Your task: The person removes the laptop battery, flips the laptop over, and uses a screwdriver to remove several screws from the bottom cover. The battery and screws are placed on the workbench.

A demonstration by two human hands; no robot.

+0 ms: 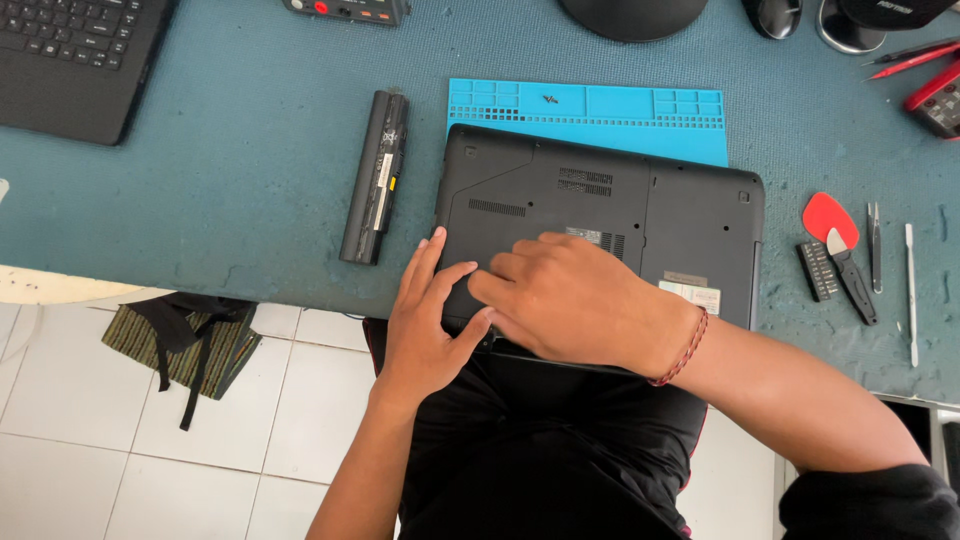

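Your left hand (pixel 425 320) lies flat with fingers spread on the near left corner of the laptop (pixel 640 215), which rests upside down at the table's front edge. Your right hand (pixel 570 295) sits just at its 3 o'clock, fingers curled and pressing down on the same bottom cover; the two hands touch at the thumb, and neither grips anything. A red cord bracelet (pixel 685 348) circles your right wrist.

The laptop's far edge overlaps a blue work mat (pixel 600 115) at 12 o'clock, with small screws (pixel 550 98) in one of its trays. At 9 o'clock from the laptop, a long black battery (pixel 376 175) lies apart on the table. At 3 o'clock lie a red pick (pixel 826 213), a black-handled blade (pixel 852 275), tweezers (pixel 874 245) and a thin metal pry tool (pixel 911 290). A second laptop (pixel 75 55) sits at 10 o'clock.
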